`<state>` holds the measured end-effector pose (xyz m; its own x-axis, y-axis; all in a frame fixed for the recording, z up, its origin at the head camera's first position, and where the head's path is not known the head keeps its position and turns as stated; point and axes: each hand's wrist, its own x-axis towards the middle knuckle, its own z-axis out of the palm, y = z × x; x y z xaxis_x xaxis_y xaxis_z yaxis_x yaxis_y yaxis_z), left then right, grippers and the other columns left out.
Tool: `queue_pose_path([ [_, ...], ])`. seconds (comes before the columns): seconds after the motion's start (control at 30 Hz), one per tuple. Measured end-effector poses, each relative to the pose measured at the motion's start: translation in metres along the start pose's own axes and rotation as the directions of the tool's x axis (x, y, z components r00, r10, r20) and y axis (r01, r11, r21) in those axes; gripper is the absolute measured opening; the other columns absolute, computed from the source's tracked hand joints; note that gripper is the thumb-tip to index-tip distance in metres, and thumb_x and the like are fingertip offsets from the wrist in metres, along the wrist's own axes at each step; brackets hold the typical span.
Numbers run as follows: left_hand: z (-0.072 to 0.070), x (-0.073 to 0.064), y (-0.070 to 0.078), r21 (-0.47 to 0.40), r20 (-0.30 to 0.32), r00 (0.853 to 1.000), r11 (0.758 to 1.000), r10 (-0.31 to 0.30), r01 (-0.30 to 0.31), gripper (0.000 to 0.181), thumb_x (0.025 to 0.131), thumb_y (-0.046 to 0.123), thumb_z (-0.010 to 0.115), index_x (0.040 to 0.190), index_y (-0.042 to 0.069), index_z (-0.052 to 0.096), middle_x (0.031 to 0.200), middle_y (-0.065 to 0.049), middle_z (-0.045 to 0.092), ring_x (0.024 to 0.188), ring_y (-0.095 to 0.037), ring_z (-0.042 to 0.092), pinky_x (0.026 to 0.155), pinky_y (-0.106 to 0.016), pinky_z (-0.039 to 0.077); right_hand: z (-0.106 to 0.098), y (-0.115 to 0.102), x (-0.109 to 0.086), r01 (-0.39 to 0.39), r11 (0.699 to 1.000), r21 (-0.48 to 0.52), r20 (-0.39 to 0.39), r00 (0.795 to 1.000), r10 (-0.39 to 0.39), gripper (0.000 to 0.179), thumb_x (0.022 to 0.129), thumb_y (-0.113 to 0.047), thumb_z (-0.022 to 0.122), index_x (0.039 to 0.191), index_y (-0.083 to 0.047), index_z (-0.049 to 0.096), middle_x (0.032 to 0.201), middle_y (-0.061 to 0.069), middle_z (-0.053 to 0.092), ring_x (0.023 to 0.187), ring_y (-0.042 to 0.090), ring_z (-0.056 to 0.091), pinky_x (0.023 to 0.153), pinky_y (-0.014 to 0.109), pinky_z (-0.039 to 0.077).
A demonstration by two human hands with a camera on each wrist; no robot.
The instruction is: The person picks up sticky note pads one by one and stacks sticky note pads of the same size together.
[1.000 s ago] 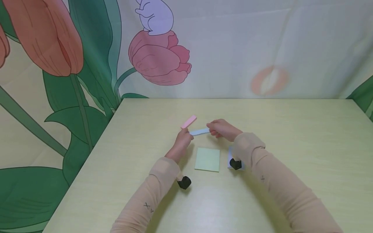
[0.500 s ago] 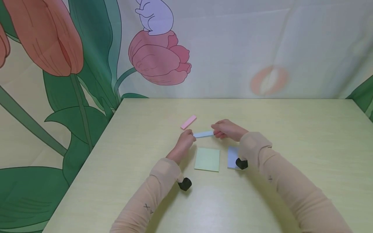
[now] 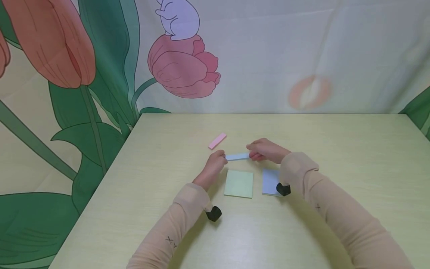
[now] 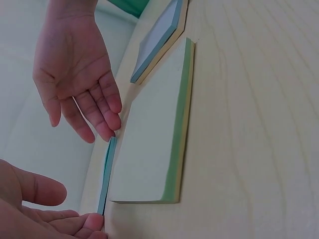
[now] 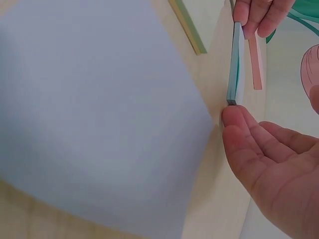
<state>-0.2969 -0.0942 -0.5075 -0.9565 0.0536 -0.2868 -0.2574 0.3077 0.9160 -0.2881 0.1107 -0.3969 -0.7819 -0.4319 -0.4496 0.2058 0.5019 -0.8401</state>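
Note:
A narrow light-blue sticky note pad [image 3: 237,157] lies crosswise between the two hands. My left hand [image 3: 212,166] touches its left end with the fingertips, and in the left wrist view the thumb [image 4: 45,190] stays apart from it. At the other end are the fingertips of my right hand [image 3: 268,150], fingers extended, as the right wrist view shows. Just behind lies a narrow pink sticky note pad [image 3: 217,141], set at a slant. A square pale-green sticky note pad [image 3: 239,184] sits nearer, in front of the blue strip.
Right of the green pad is a blue-violet sticky note pad [image 3: 270,182], partly covered by the right wrist's black camera [image 3: 283,189]. Another black camera [image 3: 214,213] hangs under the left wrist. A printed flower curtain [image 3: 255,56] stands behind the pale wooden table [image 3: 352,168].
The narrow blue pad has shifted right and slightly nearer, away from the pink one. Both hands have moved rightward with it, uncovering more of the blue-violet pad.

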Motion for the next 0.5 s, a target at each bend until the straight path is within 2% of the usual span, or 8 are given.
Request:
queue_pose_path([
  [0.13,-0.003,-0.076,0.071,-0.008,0.020,0.999,0.999,-0.035,0.036,0.051,0.086,0.002,0.039,0.136,-0.002,0.027,0.139,-0.019,0.032,0.129,-0.030,0.029,0.105,-0.041,0.025,0.000,0.000,-0.001,-0.006,1.000,-0.029,-0.013,1.000,0.006,0.053,0.092,-0.030,0.040,0.130,0.006,0.031,0.111,0.018,0.053,0.094,0.022,0.054,0.091,0.034,0.043],
  [0.2,-0.005,-0.096,0.090,-0.014,0.035,0.999,0.999,-0.032,0.033,0.051,0.086,0.000,0.038,0.135,-0.006,0.026,0.139,-0.022,0.031,0.129,-0.032,0.028,0.106,-0.041,0.024,0.002,-0.001,-0.002,-0.005,0.999,-0.050,-0.030,1.000,0.004,0.050,0.092,-0.028,0.040,0.128,0.006,0.035,0.107,0.016,0.053,0.091,0.021,0.053,0.088,0.032,0.044],
  [0.23,-0.006,-0.101,0.095,-0.019,0.037,0.999,0.999,-0.037,0.038,0.051,0.086,-0.001,0.038,0.135,-0.007,0.026,0.139,-0.023,0.030,0.130,-0.032,0.027,0.106,-0.042,0.023,0.003,-0.001,-0.002,-0.005,0.998,-0.061,-0.041,0.999,0.003,0.048,0.092,-0.027,0.040,0.127,0.006,0.036,0.104,0.015,0.053,0.089,0.020,0.053,0.087,0.032,0.044],
  [0.3,-0.007,-0.099,0.094,-0.006,0.030,0.999,1.000,-0.027,0.028,0.051,0.085,-0.002,0.038,0.135,-0.006,0.027,0.139,-0.022,0.031,0.130,-0.031,0.027,0.106,-0.041,0.023,0.005,-0.003,-0.003,-0.001,0.997,-0.077,-0.069,0.998,-0.004,0.046,0.092,-0.024,0.040,0.126,0.006,0.038,0.098,0.013,0.051,0.084,0.019,0.051,0.085,0.031,0.044],
  [0.4,-0.009,-0.090,0.085,0.058,0.019,0.999,0.997,0.047,-0.048,0.052,0.084,-0.001,0.040,0.135,-0.004,0.029,0.138,-0.019,0.034,0.130,-0.028,0.029,0.106,-0.038,0.025,0.009,-0.005,-0.006,0.013,0.995,-0.097,-0.110,0.994,-0.023,0.045,0.092,-0.020,0.039,0.127,0.007,0.038,0.093,0.011,0.048,0.079,0.018,0.047,0.083,0.032,0.043],
  [0.43,-0.010,-0.077,0.073,0.092,0.009,0.996,0.992,0.091,-0.092,0.052,0.083,0.000,0.042,0.134,-0.002,0.032,0.137,-0.017,0.037,0.128,-0.026,0.032,0.104,-0.035,0.030,0.010,-0.005,-0.007,0.021,0.994,-0.108,-0.118,0.992,-0.033,0.045,0.092,-0.019,0.039,0.128,0.007,0.036,0.093,0.011,0.048,0.078,0.018,0.047,0.084,0.032,0.043],
  [0.5,-0.009,-0.063,0.062,0.176,0.000,0.994,0.979,0.109,-0.107,0.053,0.081,0.000,0.044,0.133,0.002,0.035,0.136,-0.013,0.040,0.127,-0.022,0.035,0.103,-0.033,0.031,0.012,-0.006,-0.009,0.034,0.992,-0.120,-0.129,0.990,-0.050,0.046,0.091,-0.017,0.039,0.130,0.008,0.034,0.093,0.012,0.049,0.077,0.019,0.047,0.084,0.033,0.042],
])
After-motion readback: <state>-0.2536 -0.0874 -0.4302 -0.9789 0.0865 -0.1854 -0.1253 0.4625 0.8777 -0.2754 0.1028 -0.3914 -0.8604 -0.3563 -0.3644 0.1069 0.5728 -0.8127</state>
